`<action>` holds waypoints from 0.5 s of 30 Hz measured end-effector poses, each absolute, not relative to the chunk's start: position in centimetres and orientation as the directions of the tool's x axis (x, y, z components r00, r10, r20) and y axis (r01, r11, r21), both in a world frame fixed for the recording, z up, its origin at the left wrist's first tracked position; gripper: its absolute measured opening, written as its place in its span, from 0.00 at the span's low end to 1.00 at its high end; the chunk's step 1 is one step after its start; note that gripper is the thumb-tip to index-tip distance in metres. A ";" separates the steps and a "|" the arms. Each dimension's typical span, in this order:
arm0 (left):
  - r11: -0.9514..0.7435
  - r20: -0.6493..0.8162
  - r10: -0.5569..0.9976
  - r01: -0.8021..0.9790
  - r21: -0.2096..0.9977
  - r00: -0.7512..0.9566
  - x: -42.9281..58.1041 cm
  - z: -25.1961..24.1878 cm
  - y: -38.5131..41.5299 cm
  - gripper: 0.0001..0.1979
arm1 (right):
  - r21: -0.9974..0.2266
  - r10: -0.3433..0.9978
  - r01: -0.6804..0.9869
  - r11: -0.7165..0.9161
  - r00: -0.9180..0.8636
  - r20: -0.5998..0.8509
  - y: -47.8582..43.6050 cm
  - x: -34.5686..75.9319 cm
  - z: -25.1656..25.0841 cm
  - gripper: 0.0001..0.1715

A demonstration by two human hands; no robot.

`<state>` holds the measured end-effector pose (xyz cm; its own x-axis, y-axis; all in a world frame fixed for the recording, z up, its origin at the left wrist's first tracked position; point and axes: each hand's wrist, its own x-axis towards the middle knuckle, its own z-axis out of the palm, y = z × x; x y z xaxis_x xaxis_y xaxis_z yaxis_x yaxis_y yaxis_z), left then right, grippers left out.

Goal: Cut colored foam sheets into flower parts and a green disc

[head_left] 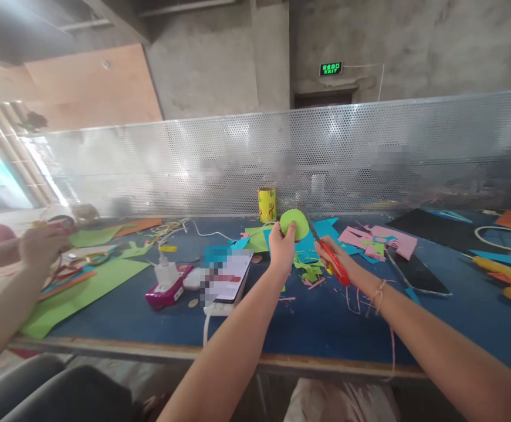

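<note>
My left hand [282, 245] pinches a round piece of light green paper [294, 225] above the middle of the blue table. In my right hand [332, 262] are red-handled scissors [336, 261], their blades pointing up and left beside the disc's right edge. Whether the blades touch the paper cannot be made out. Beneath the hands lie blue paper [325, 227] and green paper scraps [310, 270]. Pink cut paper [402, 241] with a green and blue piece on it lies to the right of my right hand.
A phone [231, 275] rests on a white object by a magenta power strip [167, 293]. A yellow roll [267, 204] stands at the back. Right lie a dark phone [419, 272] and yellow glue gun [508, 275]. Another person's hands [41, 246] work at left over green paper [88, 293].
</note>
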<state>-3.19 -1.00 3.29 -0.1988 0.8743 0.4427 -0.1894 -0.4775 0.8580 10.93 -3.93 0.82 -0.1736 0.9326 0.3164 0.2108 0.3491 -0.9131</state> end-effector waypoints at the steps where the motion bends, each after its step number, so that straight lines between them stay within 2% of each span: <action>1: -0.493 0.459 0.864 -0.160 0.855 -0.206 -3.2 3.3 -1.1 0.12 | -0.909 0.927 0.209 0.360 -0.188 0.324 -3.9 10.9 0.7 0.25; 6: -0.510 0.480 0.846 -0.086 0.856 -0.231 -3.1 3.6 -1.7 0.10 | -0.917 0.930 0.191 0.350 -0.185 0.316 -4.0 10.5 0.5 0.24; 15: -0.513 0.493 0.846 -0.057 0.857 -0.202 -3.1 3.6 -1.9 0.11 | -0.939 0.949 0.176 0.297 -0.163 0.270 -4.8 9.8 1.4 0.28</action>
<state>-3.06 -1.93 3.58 -0.2022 0.8461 0.4931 -0.0568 -0.5128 0.8566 9.85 -4.85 1.45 -0.1629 0.9489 0.2701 0.1756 0.2973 -0.9385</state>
